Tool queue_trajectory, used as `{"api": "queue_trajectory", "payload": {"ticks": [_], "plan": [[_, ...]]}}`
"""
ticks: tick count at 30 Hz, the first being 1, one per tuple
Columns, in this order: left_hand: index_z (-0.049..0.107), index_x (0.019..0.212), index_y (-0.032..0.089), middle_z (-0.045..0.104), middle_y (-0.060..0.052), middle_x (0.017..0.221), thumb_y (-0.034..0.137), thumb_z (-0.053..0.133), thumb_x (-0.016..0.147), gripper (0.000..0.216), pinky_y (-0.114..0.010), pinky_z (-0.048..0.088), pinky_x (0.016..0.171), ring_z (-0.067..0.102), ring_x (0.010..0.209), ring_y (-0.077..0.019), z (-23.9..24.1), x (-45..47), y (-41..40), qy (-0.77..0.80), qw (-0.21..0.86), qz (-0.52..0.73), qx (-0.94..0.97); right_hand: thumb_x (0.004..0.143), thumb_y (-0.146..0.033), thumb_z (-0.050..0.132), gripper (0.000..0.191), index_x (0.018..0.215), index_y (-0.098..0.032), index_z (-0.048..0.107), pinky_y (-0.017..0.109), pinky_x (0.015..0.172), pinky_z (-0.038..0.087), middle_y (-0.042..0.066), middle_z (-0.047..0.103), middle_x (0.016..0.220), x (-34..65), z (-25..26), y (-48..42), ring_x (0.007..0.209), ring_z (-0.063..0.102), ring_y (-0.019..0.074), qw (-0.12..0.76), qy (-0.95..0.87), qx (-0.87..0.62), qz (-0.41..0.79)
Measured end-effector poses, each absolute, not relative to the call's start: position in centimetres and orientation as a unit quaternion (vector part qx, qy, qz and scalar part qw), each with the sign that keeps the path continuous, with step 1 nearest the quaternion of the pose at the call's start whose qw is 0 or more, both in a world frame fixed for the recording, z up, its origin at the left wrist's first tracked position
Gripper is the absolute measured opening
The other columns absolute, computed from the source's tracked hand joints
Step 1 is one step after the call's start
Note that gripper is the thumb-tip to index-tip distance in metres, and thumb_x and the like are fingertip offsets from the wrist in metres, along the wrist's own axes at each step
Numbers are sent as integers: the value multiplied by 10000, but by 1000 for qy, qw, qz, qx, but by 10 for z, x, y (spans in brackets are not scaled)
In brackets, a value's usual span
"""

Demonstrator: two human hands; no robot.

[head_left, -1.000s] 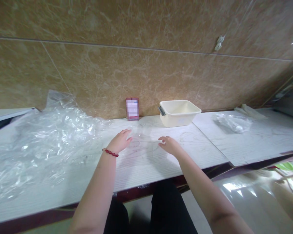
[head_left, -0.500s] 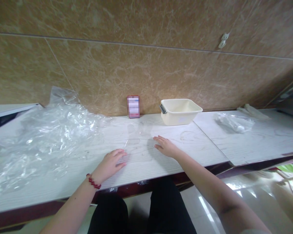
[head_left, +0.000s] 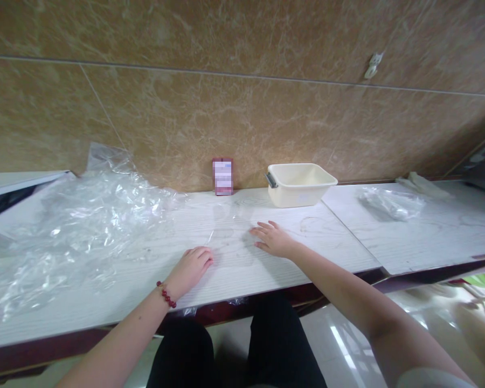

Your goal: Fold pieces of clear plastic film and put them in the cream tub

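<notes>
A clear flat plastic bag (head_left: 230, 231) lies on the white wood-grain table between my hands, its outline faint. My left hand (head_left: 194, 267), wearing a red bead bracelet (head_left: 166, 295), rests at the bag's lower left edge. Its fingers are curled together with the thumb tucked under, so what they pinch, if anything, is hidden. On the other side my right hand (head_left: 274, 240) is open, palm down and fingers spread, by the bag's right edge. Whether it touches the film I cannot tell.
A big crumpled heap of clear plastic bags (head_left: 92, 215) covers the table's left. By the wall stand a phone (head_left: 223, 177) with a blurred screen and a cream bin (head_left: 299, 195). Farther right lie a smaller plastic bundle (head_left: 392, 203) and a pale cloth-like item (head_left: 422, 185).
My left hand has shifted slightly right and its fingers have closed together. My right hand has moved a little left, its fingers spreading wider. The view has drifted slightly.
</notes>
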State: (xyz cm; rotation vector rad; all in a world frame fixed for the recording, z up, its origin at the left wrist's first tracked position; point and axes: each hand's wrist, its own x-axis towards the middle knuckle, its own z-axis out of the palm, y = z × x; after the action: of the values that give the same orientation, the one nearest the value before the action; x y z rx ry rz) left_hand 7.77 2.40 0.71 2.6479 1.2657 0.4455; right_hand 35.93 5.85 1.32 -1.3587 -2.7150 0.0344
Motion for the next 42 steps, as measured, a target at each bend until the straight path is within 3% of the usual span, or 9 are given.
{"api": "queue_trajectory", "payload": {"ticks": [7,11,14,19,24,26,33,37,42], "plan": [[481,887,189,574,-48,888,308,294,829,229,-309,426,763,543,826,-153,21,82,34,466,197,218,835,696,-599,413,667,1242,-223,345,454,977,98,75,389,1257,364,22,55,1217,198,250,60,-910,-405,60],[466,863,192,582,-45,870,323,293,828,220,-283,440,725,554,816,-148,32,89,39,476,216,243,817,567,-644,512,880,1289,-213,253,445,983,97,98,224,1345,368,21,55,1233,146,271,64,-915,-389,83],[457,836,191,583,-36,831,308,302,826,194,-274,443,700,554,783,-142,39,94,37,478,210,256,813,550,-626,542,940,1310,-197,193,421,993,98,111,135,1369,369,17,57,1244,112,266,69,-915,-385,98],[454,803,197,576,-26,792,308,318,819,176,-283,450,702,560,766,-146,47,99,16,486,216,275,801,733,-495,449,690,1309,-211,196,391,1000,119,91,180,1361,363,4,63,1247,134,204,109,-914,-379,92],[445,892,203,558,-39,918,354,506,717,239,-290,474,735,562,837,-158,42,97,-16,474,267,287,788,807,-315,412,387,1193,-320,406,373,997,124,-3,226,1352,360,1,65,1246,144,171,89,-942,-309,98],[452,940,213,541,-41,968,325,553,687,296,-294,475,756,552,858,-157,35,96,-25,451,266,277,805,781,-265,458,399,1175,-321,429,378,994,130,-9,238,1347,361,2,63,1246,145,181,75,-951,-280,109],[523,878,219,508,-47,1027,195,485,729,156,-374,392,881,473,984,-184,4,94,-18,428,163,268,847,782,-232,457,378,1157,-278,462,379,980,181,25,289,1325,361,2,55,1230,202,182,101,-954,-256,122],[526,725,198,513,-47,1002,170,459,728,73,-363,401,857,483,952,-176,3,91,-8,445,176,257,839,785,-305,461,347,1127,-255,496,367,985,185,37,329,1304,362,6,47,1233,196,181,126,-946,-272,119],[534,737,202,541,-44,965,194,454,732,81,-356,395,852,495,925,-173,8,88,-8,441,218,255,832,789,-284,453,289,1054,-217,545,340,980,225,50,473,1189,367,2,35,1184,307,154,174,-937,-279,116]]}}
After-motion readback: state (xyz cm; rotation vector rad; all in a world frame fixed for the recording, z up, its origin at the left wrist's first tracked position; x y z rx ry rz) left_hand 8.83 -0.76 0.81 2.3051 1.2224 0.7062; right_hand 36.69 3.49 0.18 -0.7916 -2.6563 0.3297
